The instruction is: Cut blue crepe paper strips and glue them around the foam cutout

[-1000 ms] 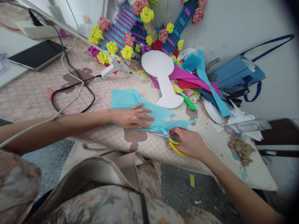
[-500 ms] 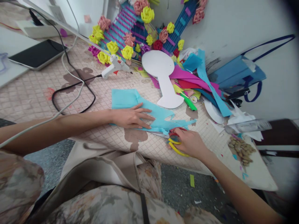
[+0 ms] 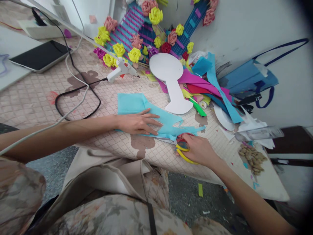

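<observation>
A light blue sheet of crepe paper or thin fabric (image 3: 130,103) lies on the table, its right end cut into jagged points. My left hand (image 3: 139,123) rests flat on it with the fingers spread. My right hand (image 3: 199,148) grips scissors (image 3: 185,153) with red and yellow handles at the sheet's lower right edge. Their blades point left along that edge and show only in part. Just beyond the sheet lies a white card cutout (image 3: 174,86) with a round top and a narrow stem.
A white glue gun (image 3: 122,69) with a black cord lies behind the sheet. Paper flowers (image 3: 134,54) and coloured scraps (image 3: 200,80) crowd the back. A tablet (image 3: 40,56) is at left. A clear bottle (image 3: 260,133) and a pile of peanut-like pieces (image 3: 252,158) are at right.
</observation>
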`<state>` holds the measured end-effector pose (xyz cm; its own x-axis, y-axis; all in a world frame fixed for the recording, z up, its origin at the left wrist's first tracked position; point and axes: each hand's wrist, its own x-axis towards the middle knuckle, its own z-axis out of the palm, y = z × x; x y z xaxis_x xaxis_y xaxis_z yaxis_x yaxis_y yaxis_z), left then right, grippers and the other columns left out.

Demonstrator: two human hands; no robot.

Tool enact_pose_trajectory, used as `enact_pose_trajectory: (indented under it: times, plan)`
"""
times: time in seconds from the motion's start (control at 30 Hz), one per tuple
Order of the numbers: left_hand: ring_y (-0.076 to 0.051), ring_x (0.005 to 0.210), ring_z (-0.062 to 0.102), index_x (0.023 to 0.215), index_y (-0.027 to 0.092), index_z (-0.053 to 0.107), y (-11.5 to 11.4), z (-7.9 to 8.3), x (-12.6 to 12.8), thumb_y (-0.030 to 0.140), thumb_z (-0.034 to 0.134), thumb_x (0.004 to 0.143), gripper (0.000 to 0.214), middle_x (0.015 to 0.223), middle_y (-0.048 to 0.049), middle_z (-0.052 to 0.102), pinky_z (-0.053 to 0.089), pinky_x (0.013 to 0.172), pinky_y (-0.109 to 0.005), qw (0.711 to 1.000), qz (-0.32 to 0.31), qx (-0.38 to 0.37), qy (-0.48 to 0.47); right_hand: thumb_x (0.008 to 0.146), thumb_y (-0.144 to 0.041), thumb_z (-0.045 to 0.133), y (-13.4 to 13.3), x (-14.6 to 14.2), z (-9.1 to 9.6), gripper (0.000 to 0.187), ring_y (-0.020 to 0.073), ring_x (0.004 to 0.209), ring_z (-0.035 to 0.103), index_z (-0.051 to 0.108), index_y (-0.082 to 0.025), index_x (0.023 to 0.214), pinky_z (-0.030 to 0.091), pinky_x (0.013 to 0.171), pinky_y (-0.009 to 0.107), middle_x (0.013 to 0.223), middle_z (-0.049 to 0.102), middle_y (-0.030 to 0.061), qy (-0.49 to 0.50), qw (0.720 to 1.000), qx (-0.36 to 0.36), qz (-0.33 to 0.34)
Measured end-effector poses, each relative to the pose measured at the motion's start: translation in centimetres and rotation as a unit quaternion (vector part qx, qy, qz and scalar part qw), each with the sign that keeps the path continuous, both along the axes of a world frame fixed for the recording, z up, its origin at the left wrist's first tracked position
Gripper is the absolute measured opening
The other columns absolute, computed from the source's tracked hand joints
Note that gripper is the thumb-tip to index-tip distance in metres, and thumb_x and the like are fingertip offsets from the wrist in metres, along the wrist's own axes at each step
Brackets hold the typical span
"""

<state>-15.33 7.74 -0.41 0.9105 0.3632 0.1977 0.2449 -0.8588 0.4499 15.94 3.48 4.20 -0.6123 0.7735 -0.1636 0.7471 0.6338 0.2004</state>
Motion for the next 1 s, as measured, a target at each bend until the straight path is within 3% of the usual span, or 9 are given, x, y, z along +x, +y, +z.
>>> enact_pose_trajectory:
  times: [0.53, 1.0]
  plan:
    - [-0.029, 0.142, 0.022, 0.125, 0.036, 0.059, 0.1, -0.2, 0.0, 0.027, 0.048, 0.094, 0.034, 0.146, -0.0014, 0.043, 0.001, 0.114, -0.056, 1.0, 0.002, -0.005, -0.014, 0.078, -0.054, 0.06, 0.4, 0.7, -0.6, 0.038, 0.0243, 0.072, 0.066, 0.056, -0.021, 0.097, 0.033, 0.057, 0.029, 0.08, 0.071, 0.0036, 0.001, 0.998, 0.041, 0.042]
    - [-0.028, 0.143, 0.019, 0.129, 0.034, 0.055, 0.0, -0.3, -0.1, 0.03, 0.044, 0.095, 0.036, 0.148, -0.0021, 0.04, 0.0, 0.114, -0.054, 1.0, 0.003, 0.018, 0.009, 0.075, -0.055, 0.062, 0.2, -1.1, 0.0, 0.042, 0.0248, 0.08, 0.066, 0.054, -0.019, 0.095, 0.04, 0.063, 0.03, 0.085, 0.07, 0.0062, 0.013, 1.0, -0.015, 0.005]
